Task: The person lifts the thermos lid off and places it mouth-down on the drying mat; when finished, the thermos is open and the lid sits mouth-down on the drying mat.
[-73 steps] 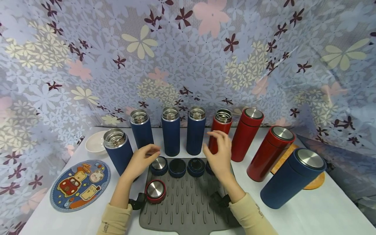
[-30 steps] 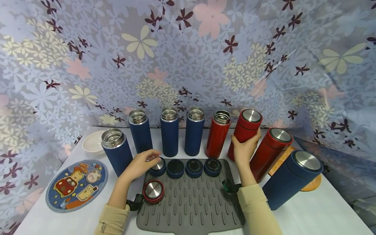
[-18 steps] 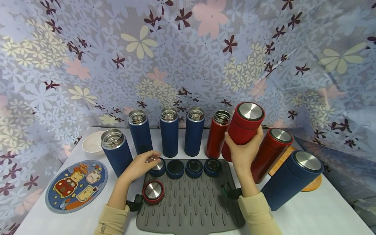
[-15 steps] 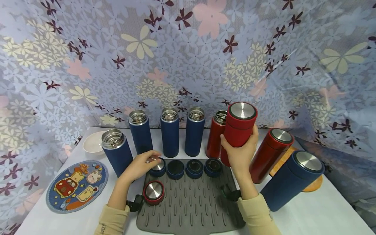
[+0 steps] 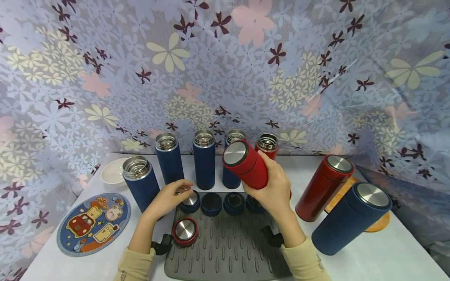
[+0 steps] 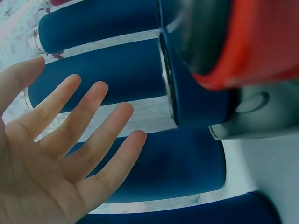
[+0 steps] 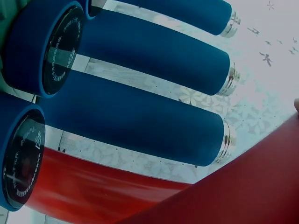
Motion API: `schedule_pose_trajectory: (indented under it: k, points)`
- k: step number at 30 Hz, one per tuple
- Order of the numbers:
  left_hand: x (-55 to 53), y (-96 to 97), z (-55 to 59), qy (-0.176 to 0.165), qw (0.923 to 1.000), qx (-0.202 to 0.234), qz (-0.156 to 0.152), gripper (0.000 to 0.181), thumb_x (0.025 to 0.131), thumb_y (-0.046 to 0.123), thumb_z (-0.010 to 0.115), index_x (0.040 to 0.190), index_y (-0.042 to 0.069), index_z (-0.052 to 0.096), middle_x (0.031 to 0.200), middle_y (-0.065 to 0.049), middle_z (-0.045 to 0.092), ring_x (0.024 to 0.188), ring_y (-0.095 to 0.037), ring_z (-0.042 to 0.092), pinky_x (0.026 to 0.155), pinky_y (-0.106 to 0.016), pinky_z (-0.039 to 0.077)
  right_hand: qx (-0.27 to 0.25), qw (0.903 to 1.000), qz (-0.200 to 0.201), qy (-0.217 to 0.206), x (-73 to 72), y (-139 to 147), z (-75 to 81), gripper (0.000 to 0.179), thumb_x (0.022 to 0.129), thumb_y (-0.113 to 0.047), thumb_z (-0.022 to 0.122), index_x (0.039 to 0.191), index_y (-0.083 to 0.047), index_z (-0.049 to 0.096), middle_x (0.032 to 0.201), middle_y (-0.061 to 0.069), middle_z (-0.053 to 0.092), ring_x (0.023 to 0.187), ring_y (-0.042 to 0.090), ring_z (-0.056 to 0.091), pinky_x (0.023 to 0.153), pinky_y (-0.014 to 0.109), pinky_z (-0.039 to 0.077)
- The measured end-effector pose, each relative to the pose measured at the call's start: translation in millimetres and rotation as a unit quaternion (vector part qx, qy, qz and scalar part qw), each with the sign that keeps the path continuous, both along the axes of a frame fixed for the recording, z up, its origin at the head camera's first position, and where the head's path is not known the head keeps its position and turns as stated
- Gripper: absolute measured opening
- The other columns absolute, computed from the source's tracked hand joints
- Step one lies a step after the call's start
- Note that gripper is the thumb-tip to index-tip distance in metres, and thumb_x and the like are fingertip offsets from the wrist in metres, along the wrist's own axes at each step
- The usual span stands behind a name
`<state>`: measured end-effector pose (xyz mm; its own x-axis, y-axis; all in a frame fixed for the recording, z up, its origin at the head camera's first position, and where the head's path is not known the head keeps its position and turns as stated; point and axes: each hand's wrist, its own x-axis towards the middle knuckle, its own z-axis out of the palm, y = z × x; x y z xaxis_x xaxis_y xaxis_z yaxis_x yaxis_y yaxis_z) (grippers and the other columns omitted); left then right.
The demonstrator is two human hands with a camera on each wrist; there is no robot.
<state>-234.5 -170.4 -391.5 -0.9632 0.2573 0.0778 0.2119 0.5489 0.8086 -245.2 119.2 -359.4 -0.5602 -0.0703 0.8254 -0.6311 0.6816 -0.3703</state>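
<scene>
Red lidded flask (image 5: 256, 175) tilted, held aloft before open-mouthed blue flask (image 5: 230, 178); right hand (image 5: 273, 190) grasping its body. Likely rigid, fairly weighty, perhaps slippery; best gripped mid-body, below steel-topped lid (image 5: 235, 152). Left hand (image 5: 170, 199) spread, holding nothing.

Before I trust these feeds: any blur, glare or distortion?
Head view: mostly sharp, held red bottle clear, capped blue bottle leaning outward, likely lens distortion; left wrist view: the near red lid is blurred, with a blue-green cast overall; right wrist view: the floral backdrop looks washed out.
</scene>
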Motion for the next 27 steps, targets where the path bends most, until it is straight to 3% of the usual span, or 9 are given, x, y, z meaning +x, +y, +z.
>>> schedule_pose_trajectory:
  k: [4,8,12,18,22,27]
  points:
    - [2.5,3.5,5.9,0.018,0.9997,0.013,-0.001,0.03,0.093,0.022,0.056,0.119,0.007,0.058,0.118,-0.01,0.06,0.108,-0.027,0.056,0.09,-0.043,0.046,0.064,0.9979,0.003,0.009,0.0,-2,-0.7,0.081,0.056,-0.024,0.083,0.129,-0.014,0.049,0.107,0.014,0.062,0.09,0.031,0.059,0.075,0.049,0.048]
    - [6.8,9.9,14.4,0.06,0.9975,0.037,0.003,0.032,0.094,0.025,0.055,0.12,0.007,0.058,0.118,-0.009,0.06,0.108,-0.023,0.056,0.092,-0.042,0.045,0.119,0.9929,-0.004,0.006,1.3,-5,-1.5,0.084,0.055,-0.028,0.084,0.13,-0.018,0.05,0.105,0.012,0.061,0.088,0.03,0.059,0.074,0.047,0.048]
    - [12.8,22.1,26.2,0.115,0.9908,0.07,0.003,0.04,0.094,0.025,0.055,0.13,0.009,0.05,0.125,-0.01,0.055,0.111,-0.024,0.055,0.094,-0.045,0.043,0.164,0.9864,-0.002,0.007,2.5,-9,-2.5,0.084,0.055,-0.031,0.084,0.131,-0.019,0.051,0.103,0.01,0.061,0.087,0.027,0.059,0.074,0.045,0.049]
    - [19.2,40.7,37.3,0.174,0.979,0.101,-0.031,0.054,0.094,0.026,0.054,0.143,0.022,0.032,0.139,-0.01,0.039,0.111,-0.028,0.054,0.085,-0.045,0.048,0.226,0.9742,0.004,-0.004,5.5,-14,-5.1,0.083,0.055,-0.032,0.083,0.131,-0.022,0.05,0.101,0.008,0.062,0.088,0.024,0.058,0.076,0.043,0.048]
    - [19.8,47.9,35.0,0.212,0.974,0.068,-0.039,0.055,0.093,0.042,0.05,0.143,0.026,0.033,0.137,-0.006,0.04,0.104,-0.02,0.051,0.077,-0.036,0.049,0.269,0.9631,0.011,-0.014,6.9,-18,-7.4,0.084,0.057,-0.036,0.082,0.133,-0.024,0.049,0.101,0.006,0.062,0.088,0.024,0.059,0.078,0.042,0.047]
    - [17.4,53.8,25.7,0.243,0.97,-0.009,-0.012,0.053,0.092,0.043,0.051,0.139,0.021,0.04,0.127,-0.004,0.047,0.097,-0.017,0.055,0.074,-0.034,0.05,0.308,0.951,0.02,-0.022,8.5,-20,-9.1,0.086,0.057,-0.039,0.083,0.134,-0.025,0.048,0.1,0.005,0.062,0.087,0.024,0.06,0.079,0.04,0.047]
